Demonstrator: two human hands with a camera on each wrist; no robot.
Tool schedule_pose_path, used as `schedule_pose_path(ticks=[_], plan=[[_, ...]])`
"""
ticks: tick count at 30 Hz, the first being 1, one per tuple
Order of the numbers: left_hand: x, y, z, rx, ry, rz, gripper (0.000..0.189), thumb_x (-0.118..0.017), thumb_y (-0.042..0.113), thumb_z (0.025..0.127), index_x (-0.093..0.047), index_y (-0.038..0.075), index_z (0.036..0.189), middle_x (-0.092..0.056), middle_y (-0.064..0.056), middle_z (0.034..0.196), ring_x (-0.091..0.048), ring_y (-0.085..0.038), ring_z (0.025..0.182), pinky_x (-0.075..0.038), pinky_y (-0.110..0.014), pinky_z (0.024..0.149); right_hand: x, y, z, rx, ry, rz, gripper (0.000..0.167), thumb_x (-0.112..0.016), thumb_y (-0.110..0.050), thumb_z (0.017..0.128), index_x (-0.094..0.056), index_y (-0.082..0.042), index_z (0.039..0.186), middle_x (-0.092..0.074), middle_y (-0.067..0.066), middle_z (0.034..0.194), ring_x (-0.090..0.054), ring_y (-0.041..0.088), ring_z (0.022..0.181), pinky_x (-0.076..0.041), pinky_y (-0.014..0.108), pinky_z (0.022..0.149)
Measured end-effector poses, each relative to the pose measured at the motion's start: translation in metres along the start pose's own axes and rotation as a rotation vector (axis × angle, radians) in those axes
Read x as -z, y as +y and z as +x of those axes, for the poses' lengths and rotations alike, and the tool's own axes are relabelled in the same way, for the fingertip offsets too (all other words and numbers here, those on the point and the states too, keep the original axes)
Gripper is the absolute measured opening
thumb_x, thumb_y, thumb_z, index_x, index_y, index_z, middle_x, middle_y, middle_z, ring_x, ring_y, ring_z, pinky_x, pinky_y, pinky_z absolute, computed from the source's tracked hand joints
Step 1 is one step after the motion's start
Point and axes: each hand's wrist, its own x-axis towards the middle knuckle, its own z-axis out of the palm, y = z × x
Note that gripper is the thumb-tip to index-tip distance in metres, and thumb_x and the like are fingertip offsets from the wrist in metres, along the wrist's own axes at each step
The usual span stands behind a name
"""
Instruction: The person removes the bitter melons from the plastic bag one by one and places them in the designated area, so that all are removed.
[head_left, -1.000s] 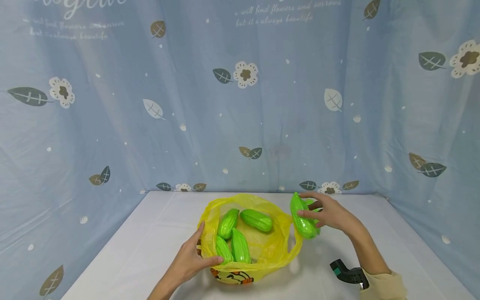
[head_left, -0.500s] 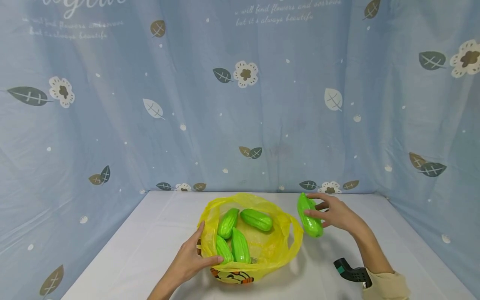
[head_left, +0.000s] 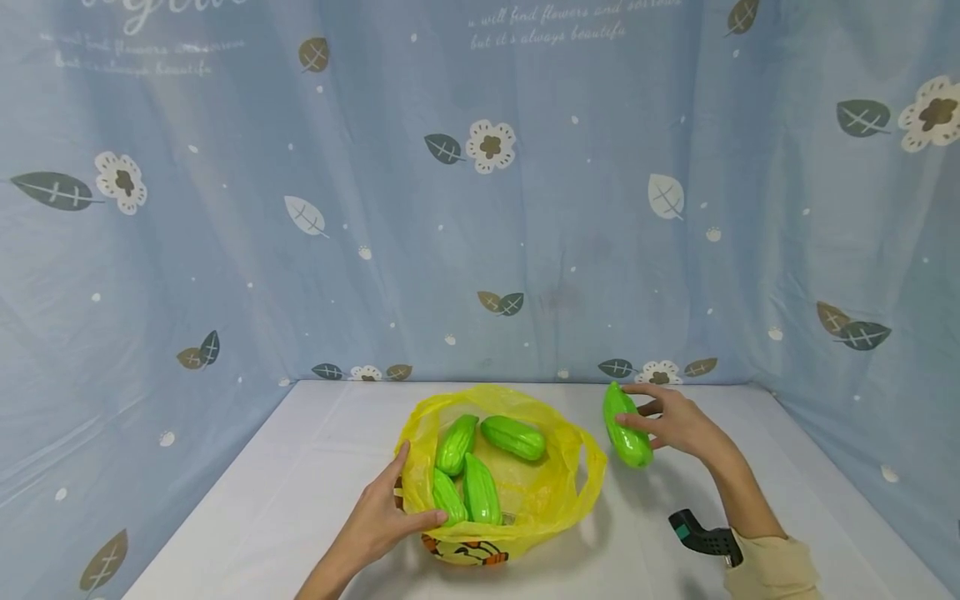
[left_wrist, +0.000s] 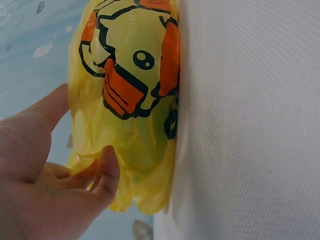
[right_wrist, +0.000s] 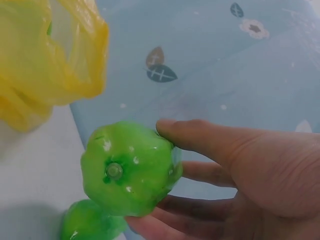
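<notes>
A yellow plastic bag (head_left: 540, 508) stands with its mouth wide, several glossy green ridged gourds (head_left: 480, 490) inside it. My left hand (head_left: 378, 512) grips the bag's left rim, thumb at the front edge. In the left wrist view, the fingers curl against the bag's side, beside a printed cartoon duck (left_wrist: 135, 62). To the right of the bag, my right hand (head_left: 678, 425) holds another green gourd (head_left: 626, 429) between thumb and fingers, narrow end up in the head view. Below it in the right wrist view shows one more gourd (right_wrist: 90, 222), hidden in the head view.
A white cloth (head_left: 330, 433) covers the table. Behind and at both sides hangs a blue curtain (head_left: 375, 208) with leaf and flower prints. The bag's loop handle (head_left: 592, 467) sticks out toward the right hand. A black device (head_left: 703, 535) sits by the right wrist.
My right hand has moved right, away from the bag's handle, with the gourd still in its grip. The left hand and the bag stay in place.
</notes>
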Motion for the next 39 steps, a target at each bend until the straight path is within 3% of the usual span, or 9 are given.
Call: schedule_pose_path(ticks=[5, 17, 26, 39], plan=[[-0.001, 0.0, 0.0, 0.0, -0.005, -0.002, 0.117, -0.088, 0.039, 0.07, -0.018, 0.0, 0.156, -0.039, -0.028, 0.151, -0.067, -0.018, 0.097, -0.055, -0.022, 0.077, 0.001, 0.005, 0.001, -0.018, 0.035, -0.031, 0.073, -0.07, -0.044, 0.089, -0.044, -0.006, 0.146, -0.058, 0.033, 0.128, -0.065, 0.037, 0.105, -0.06, 0.034, 0.066], [-0.002, -0.001, -0.001, -0.009, 0.004, -0.004, 0.117, -0.088, 0.039, 0.07, -0.018, -0.001, 0.155, -0.038, -0.029, 0.151, -0.068, -0.019, 0.096, -0.055, -0.02, 0.076, 0.002, 0.015, 0.005, -0.073, 0.109, -0.071, 0.076, -0.068, -0.046, 0.09, -0.042, -0.003, 0.146, -0.054, 0.039, 0.129, -0.071, 0.033, 0.091, -0.06, 0.036, 0.067], [-0.001, -0.001, -0.002, -0.02, 0.013, 0.007, 0.117, -0.087, 0.04, 0.07, -0.018, -0.001, 0.155, -0.04, -0.028, 0.15, -0.067, -0.018, 0.096, -0.054, -0.02, 0.076, 0.001, 0.028, 0.007, -0.054, 0.191, -0.083, 0.071, -0.067, -0.042, 0.091, -0.044, -0.001, 0.145, -0.055, 0.04, 0.126, -0.072, 0.037, 0.088, -0.06, 0.036, 0.064], [0.001, -0.001, -0.003, -0.02, 0.015, 0.012, 0.117, -0.087, 0.042, 0.07, -0.018, -0.001, 0.155, -0.039, -0.027, 0.152, -0.066, -0.016, 0.098, -0.054, -0.02, 0.076, 0.003, 0.037, 0.01, -0.07, 0.181, -0.086, 0.07, -0.064, -0.04, 0.094, -0.041, 0.002, 0.146, -0.054, 0.042, 0.128, -0.069, 0.042, 0.096, -0.06, 0.036, 0.066]])
